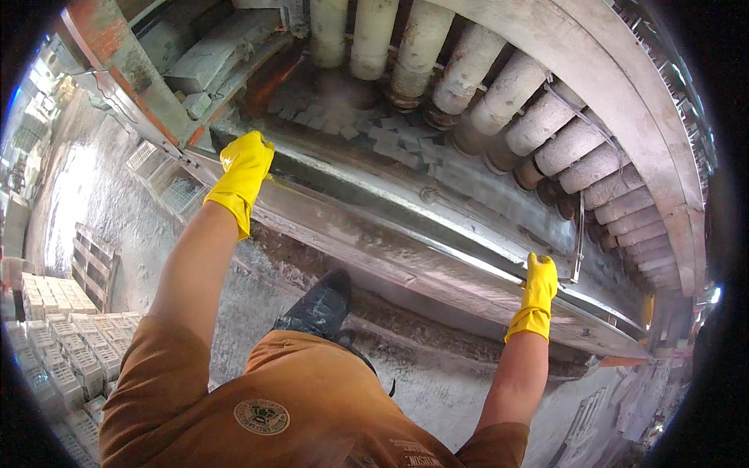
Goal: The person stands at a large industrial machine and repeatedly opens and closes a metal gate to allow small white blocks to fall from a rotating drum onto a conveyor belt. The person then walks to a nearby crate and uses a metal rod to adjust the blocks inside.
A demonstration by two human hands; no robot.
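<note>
My left hand [245, 173], in a yellow rubber glove, is closed at the left end of a long, shiny metal strip [421, 214]. The strip runs along the front edge of a large machine. Farther right, my right hand [538, 290], gloved the same way, is closed over the same strip. Both sets of fingertips are largely hidden behind the gloves' backs. Beyond the strip, many flat grey pieces [390, 140] lie on the wet machine bed. A row of thick, pale cylinders [425, 54] stands over that bed.
A curved metal beam [616, 74] passes above the cylinders. An upright metal bracket [579, 238] stands beside my right hand. White plastic crates [168, 183] sit on the wet floor at left, near a wooden pallet [94, 265]. Stacked pale blocks [74, 343] fill the lower left.
</note>
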